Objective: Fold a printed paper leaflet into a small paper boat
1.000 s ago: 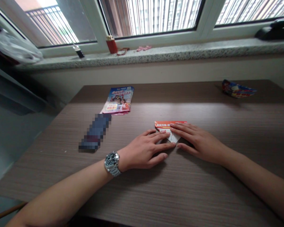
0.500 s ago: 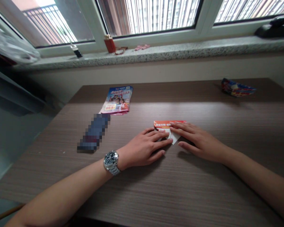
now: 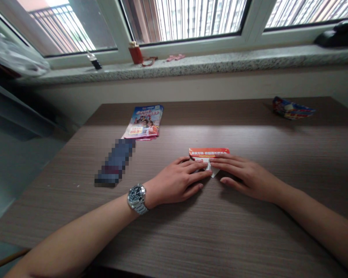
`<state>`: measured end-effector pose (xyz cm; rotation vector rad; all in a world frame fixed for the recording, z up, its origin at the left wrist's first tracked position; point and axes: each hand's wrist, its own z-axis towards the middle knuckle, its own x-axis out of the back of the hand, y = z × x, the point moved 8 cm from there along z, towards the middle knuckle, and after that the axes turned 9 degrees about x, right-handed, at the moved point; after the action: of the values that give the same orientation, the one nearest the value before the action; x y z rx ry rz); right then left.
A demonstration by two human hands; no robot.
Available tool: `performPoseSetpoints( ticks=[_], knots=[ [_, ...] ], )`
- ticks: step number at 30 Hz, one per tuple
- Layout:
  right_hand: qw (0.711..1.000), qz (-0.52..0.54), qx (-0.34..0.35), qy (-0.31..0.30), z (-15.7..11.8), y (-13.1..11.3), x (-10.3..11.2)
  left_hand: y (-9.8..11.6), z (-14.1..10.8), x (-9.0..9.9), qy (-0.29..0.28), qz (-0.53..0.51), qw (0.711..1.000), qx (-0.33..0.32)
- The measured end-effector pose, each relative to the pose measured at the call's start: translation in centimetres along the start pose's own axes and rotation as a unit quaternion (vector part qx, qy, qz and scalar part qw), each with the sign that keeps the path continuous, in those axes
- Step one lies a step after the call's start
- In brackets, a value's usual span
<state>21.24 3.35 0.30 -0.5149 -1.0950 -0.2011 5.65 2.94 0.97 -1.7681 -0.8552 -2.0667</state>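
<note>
A folded paper flyer (image 3: 204,151) lies on the table, with a red-orange printed strip along its far edge and white paper coming to a point at the near side. My left hand (image 3: 181,179) lies flat with fingers stretched over its left and middle part, a metal watch (image 3: 137,196) on the wrist. From the other side my right hand (image 3: 243,175) rests its outstretched fingers on the flyer's right part, thumb apart on the near side. Both hands cover much of the paper, so its lower folds are partly hidden.
A stack of flyers (image 3: 145,121) lies at the back left, with a blurred-out dark object (image 3: 116,162) in front of it. A colourful folded paper piece (image 3: 292,109) stands at the back right. Along the granite windowsill (image 3: 220,61) sit a red lighter-like item (image 3: 135,54) and small objects.
My right hand has slid slightly nearer to me on the flyer, uncovering more of the red-orange strip's lettering. My left hand stays in place.
</note>
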Motion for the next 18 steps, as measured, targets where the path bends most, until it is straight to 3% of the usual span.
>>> performPoseSetpoints(
  ticks=[12,18],
  knots=[
    [0.999,0.023,0.000,-0.037,-0.35,-0.20,-0.47,-0.17,-0.09,0.17,0.011,-0.011,1.000,-0.018],
    [0.998,0.028,0.006,-0.052,-0.62,-0.09,-0.76,-0.56,-0.29,0.17,-0.008,0.000,1.000,0.008]
  ],
)
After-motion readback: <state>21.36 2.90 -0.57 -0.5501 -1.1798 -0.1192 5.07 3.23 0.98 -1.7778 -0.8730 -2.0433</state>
